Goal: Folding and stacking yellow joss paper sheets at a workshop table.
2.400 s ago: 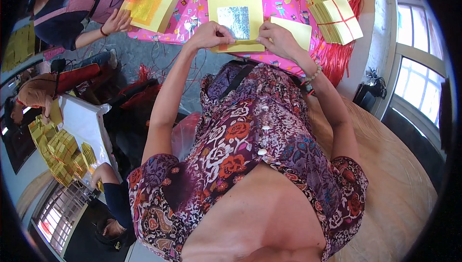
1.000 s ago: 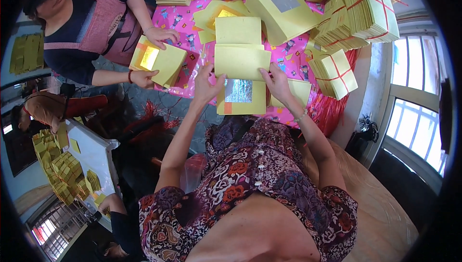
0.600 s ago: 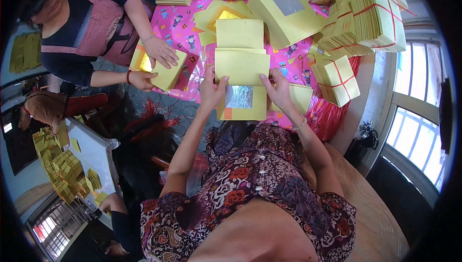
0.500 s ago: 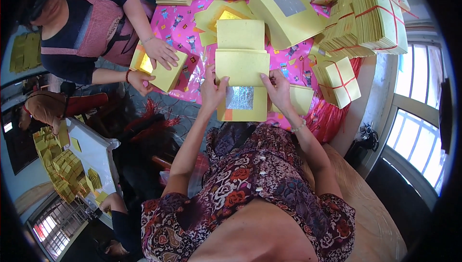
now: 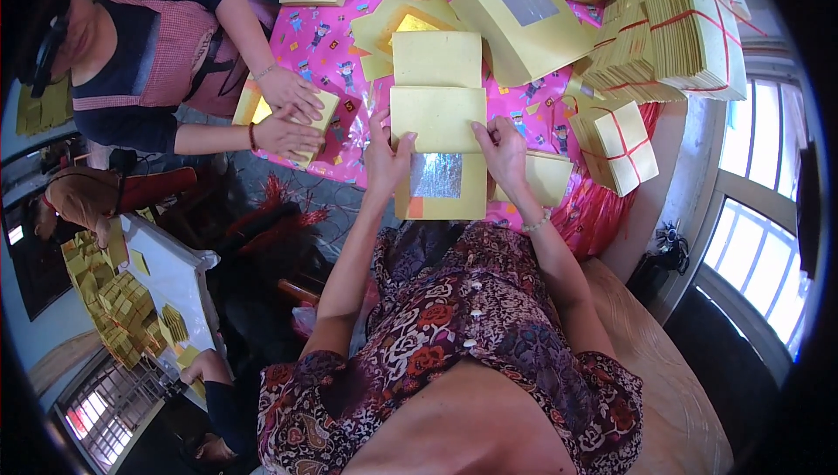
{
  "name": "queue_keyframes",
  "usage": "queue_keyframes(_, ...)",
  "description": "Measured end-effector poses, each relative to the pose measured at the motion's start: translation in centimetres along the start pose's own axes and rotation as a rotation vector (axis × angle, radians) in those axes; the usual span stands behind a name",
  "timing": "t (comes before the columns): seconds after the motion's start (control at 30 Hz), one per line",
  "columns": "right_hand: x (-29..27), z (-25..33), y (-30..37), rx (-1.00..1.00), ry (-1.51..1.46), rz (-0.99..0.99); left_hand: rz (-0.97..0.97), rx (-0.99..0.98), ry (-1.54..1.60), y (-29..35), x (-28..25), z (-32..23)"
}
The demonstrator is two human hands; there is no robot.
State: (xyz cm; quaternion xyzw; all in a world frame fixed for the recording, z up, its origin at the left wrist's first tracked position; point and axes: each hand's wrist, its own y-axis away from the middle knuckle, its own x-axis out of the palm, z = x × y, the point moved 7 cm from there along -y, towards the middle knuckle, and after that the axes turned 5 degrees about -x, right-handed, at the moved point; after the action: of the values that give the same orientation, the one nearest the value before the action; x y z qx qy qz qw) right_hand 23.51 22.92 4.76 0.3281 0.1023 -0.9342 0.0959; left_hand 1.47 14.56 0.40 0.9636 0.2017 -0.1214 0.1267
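A stack of yellow paper sheets [image 5: 441, 189] with a silver foil square in the middle lies at the near edge of the pink patterned tablecloth [image 5: 325, 45]. My left hand [image 5: 388, 159] grips its left side and my right hand [image 5: 504, 152] its right side. Between them the top yellow sheet [image 5: 437, 117] is folded back, away from me, baring the foil. Another plain yellow sheet [image 5: 436, 58] lies just beyond it.
A person in a checked apron at the upper left presses both hands on a yellow stack [image 5: 297, 119]. Bundles of yellow paper tied with red string [image 5: 690, 25] crowd the right side. A large foil-faced stack [image 5: 524, 17] sits behind. Windows are at right.
My view has tilted up from my lap onto the table. My hands have gone on folding the top sheet away from me, and the other person's hands have shifted on their stack.
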Motion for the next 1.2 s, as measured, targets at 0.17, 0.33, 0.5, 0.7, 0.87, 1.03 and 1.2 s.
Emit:
queue_keyframes(0.17,0.0,-0.1,-0.3,0.005,0.023,0.009,-0.065,0.041,-0.015,0.1,-0.3,-1.3)
queue_keyframes(0.33,0.0,-0.6,-0.3,0.026,0.014,0.004,-0.033,0.017,-0.046,0.0,0.0,-1.9)
queue_keyframes(0.5,-0.1,-0.5,-0.4,0.032,0.031,0.017,0.071,-0.064,-0.11,-1.3,0.7,0.3)
queue_keyframes(0.7,-0.1,-1.1,-0.5,0.039,0.058,0.02,0.072,-0.054,-0.086,-1.6,1.0,0.8)
queue_keyframes(0.87,0.1,-1.2,-0.9,0.02,0.069,0.023,0.046,-0.029,-0.084,-1.8,1.1,0.4)
queue_keyframes(1.03,0.7,-2.1,-1.0,0.035,0.187,0.058,0.005,-0.051,-0.21,-1.6,1.3,-1.0)
queue_keyframes(1.2,1.2,-2.6,-1.4,0.071,0.234,0.102,-0.034,-0.109,-0.358,-1.0,1.9,-1.7)
